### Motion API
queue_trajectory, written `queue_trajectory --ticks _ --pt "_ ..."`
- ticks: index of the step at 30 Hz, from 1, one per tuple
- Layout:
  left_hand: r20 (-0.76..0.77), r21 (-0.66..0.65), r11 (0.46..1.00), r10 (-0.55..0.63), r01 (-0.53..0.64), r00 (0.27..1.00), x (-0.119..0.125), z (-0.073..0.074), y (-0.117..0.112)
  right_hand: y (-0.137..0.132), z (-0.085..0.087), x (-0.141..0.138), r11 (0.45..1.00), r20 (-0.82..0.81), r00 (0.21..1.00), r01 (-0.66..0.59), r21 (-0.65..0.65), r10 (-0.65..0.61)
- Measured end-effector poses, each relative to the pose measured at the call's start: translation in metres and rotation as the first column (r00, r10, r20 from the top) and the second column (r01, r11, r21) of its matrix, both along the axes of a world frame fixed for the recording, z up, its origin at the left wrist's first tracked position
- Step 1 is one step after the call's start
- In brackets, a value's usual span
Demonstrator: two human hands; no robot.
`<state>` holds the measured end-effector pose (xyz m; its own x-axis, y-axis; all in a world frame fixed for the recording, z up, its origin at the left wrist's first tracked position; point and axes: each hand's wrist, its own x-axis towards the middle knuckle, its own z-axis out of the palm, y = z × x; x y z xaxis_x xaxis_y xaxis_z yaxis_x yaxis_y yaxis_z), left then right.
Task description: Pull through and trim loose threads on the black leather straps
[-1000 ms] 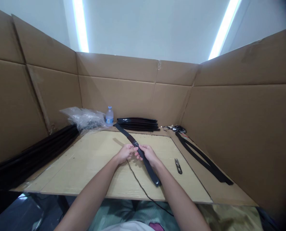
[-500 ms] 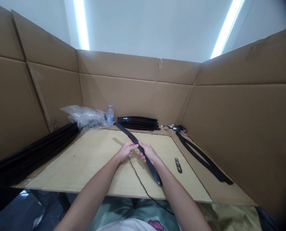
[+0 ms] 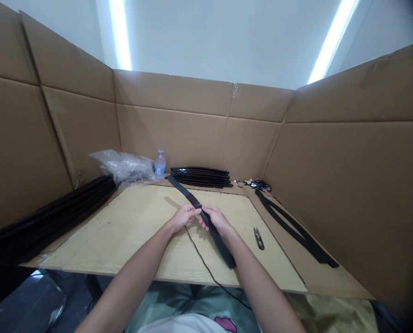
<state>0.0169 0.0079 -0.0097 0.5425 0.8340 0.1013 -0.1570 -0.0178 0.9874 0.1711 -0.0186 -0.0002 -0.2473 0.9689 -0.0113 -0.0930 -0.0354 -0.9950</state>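
The black strap (image 3: 218,240) slants over the middle of the surface (image 3: 137,231), pinched between the closed fingers of the left hand (image 3: 184,218) and right hand (image 3: 218,220), forearms converging. Past its far end stands a plastic bottle (image 3: 160,165), its blue label unreadable from here, beside crumpled clear plastic (image 3: 130,167).

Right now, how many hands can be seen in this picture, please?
2. The left hand and the right hand are both at the middle part of the black strip, over the pale board. Some fingers are partly hidden.
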Motion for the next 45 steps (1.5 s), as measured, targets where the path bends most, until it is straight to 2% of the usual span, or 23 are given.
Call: queue_trajectory --ticks 6,14,24,30,38,45 --pt "0.006 -0.002 1.0 0.014 -0.014 1.0 0.002 -0.004 0.002 -0.001 0.003 -0.002 0.999 -0.013 1.0 -0.006 -0.041 0.006" --pt "0.038 0.016 0.999 0.038 -0.038 0.999 0.008 -0.006 0.006 0.002 0.002 -0.005 0.993 0.076 0.994 0.087 -0.082 -0.081" --pt "0.066 -0.004 1.0 0.005 -0.005 0.998 -0.003 -0.005 0.003 -0.008 0.002 -0.003 0.996 0.166 0.983 0.08 -0.028 -0.074" --pt "0.09 0.021 0.999 0.03 -0.032 0.996 -0.003 -0.001 0.001 -0.013 0.006 -0.005 0.997 0.193 0.979 0.051 0.057 -0.061" --pt "0.083 0.031 0.995 0.087 -0.09 0.993 -0.001 0.002 0.001 -0.005 0.007 -0.001 0.975 0.128 0.97 0.194 0.105 -0.206" --pt "0.066 0.072 0.988 0.136 -0.14 0.989 -0.007 0.002 0.004 0.001 0.006 0.005 0.978 0.024 0.984 0.17 0.123 -0.174"
